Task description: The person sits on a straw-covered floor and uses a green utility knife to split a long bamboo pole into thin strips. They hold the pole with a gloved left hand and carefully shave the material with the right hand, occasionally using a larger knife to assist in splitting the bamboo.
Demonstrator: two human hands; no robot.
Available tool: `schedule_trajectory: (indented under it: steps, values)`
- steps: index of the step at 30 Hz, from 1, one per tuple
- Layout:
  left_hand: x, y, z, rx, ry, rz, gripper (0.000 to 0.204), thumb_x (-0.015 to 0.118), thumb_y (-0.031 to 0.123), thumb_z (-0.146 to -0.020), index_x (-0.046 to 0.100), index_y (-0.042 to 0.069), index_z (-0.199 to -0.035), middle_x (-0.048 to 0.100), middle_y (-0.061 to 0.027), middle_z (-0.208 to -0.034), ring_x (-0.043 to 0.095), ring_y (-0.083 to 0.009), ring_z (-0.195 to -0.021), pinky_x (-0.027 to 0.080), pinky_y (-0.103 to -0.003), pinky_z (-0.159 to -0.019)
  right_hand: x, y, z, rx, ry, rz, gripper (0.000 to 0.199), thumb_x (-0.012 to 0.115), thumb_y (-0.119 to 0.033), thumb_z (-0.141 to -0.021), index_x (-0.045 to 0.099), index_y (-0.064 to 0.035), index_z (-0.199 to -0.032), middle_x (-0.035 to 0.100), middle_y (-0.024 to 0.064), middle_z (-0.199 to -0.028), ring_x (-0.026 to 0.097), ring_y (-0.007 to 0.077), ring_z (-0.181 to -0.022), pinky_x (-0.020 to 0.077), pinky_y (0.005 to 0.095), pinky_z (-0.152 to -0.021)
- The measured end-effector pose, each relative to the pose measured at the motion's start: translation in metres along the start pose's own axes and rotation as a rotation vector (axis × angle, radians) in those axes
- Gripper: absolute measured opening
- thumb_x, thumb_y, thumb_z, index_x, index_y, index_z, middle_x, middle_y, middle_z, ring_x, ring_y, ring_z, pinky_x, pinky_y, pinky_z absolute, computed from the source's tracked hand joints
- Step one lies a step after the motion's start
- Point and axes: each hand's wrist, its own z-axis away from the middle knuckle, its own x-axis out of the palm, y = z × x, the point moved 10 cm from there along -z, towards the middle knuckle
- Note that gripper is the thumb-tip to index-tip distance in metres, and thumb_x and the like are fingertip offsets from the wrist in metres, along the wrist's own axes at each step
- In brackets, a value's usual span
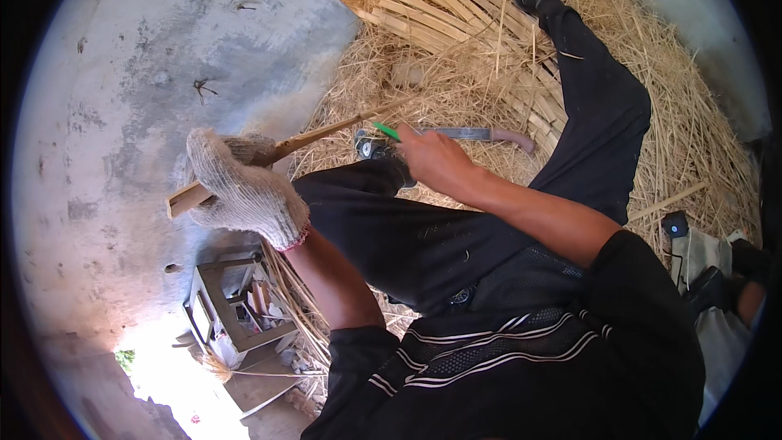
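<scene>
The dark striped shirt [521, 358] is filling the near edge as I am watching. My left hand [244, 191], in a knit glove, is clamping shut around a bamboo strip [326, 132], whose long axis is running up and right toward my bare right hand [436, 159]. That hand is pinching a green pencil [386, 131] right at the strip, above a big knife [481, 135] lying on the straw [692, 138].

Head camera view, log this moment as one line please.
left hand: gloved, grips bamboo strip | right hand: bare, holds green pen | knife on straw
</scene>
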Motion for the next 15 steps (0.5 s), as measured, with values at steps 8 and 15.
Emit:
schedule_trajectory:
  steps: [8, 15]
  values:
    - [-0.014, -0.002, -0.007, 0.014, 0.041, -0.049, 0.029, 0.063, 0.016, -0.085, 0.051, 0.002, -0.063, 0.053, -0.0064, -0.049, 0.053, -0.0149, -0.038, 0.046, -0.029, -0.038, 0.020, 0.021, -0.019, -0.063, 0.081, 0.203, 0.027, 0.049, -0.003, -0.083, 0.047, 0.0004, -0.110, 0.065, 0.0222, -0.075, 0.067, 0.0414, -0.074, 0.0536, 0.0490, -0.060]
    - [-0.023, -0.001, -0.025, -0.010, 0.091, -0.141, 0.032, 0.068, 0.025, -0.086, 0.052, 0.003, -0.069, 0.058, -0.0062, -0.060, 0.054, -0.0137, -0.045, 0.048, -0.030, -0.042, 0.030, 0.021, -0.043, -0.058, 0.001, 0.031, 0.021, 0.046, -0.020, -0.096, 0.048, -0.0042, -0.110, 0.058, 0.0174, -0.066, 0.060, 0.0316, -0.056, 0.0477, 0.0451, -0.049]
